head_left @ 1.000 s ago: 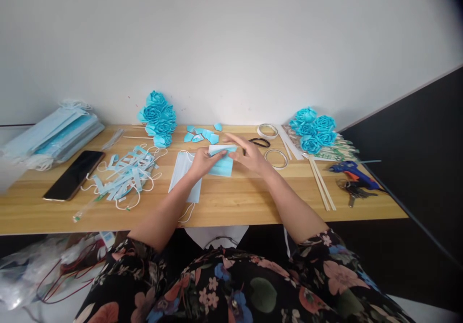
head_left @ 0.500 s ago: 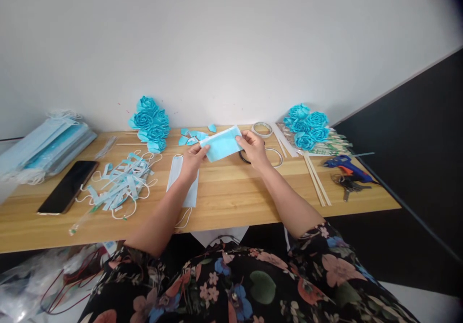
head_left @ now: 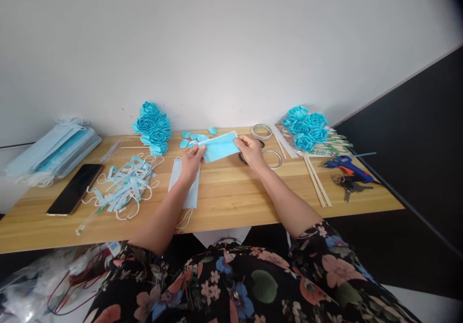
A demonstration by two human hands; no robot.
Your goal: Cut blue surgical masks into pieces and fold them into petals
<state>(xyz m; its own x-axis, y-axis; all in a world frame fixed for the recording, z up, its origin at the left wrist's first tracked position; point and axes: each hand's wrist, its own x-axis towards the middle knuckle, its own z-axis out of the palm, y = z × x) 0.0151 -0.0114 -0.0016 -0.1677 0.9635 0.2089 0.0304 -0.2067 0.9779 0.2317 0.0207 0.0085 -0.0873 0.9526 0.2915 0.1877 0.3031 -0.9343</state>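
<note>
A light blue face mask piece (head_left: 220, 147), without ear loops that I can see, is stretched between my two hands above the table. My left hand (head_left: 193, 161) pinches its left end between thumb and fingers. At the opposite end my right hand (head_left: 251, 153) grips the upper corner the same way. Beneath my left wrist lies a whole face mask (head_left: 191, 196) with white ear loops. Cut blue petal-shaped pieces (head_left: 198, 138) are scattered just behind the held piece. Tape rolls (head_left: 272, 159) lie by my right hand.
Blue fabric roses (head_left: 150, 123) stand back left, more roses (head_left: 306, 126) back right. Leftward are stacked masks (head_left: 54, 149), a phone (head_left: 75, 189) and cut mask strips (head_left: 126, 185). Wooden sticks (head_left: 317, 181), a blue glue gun (head_left: 349, 166) and keys (head_left: 349, 186) lie at right.
The held mask piece has dropped slightly and is pulled a little wider and flatter between my hands. The view has shifted slightly. Both hands keep their grip.
</note>
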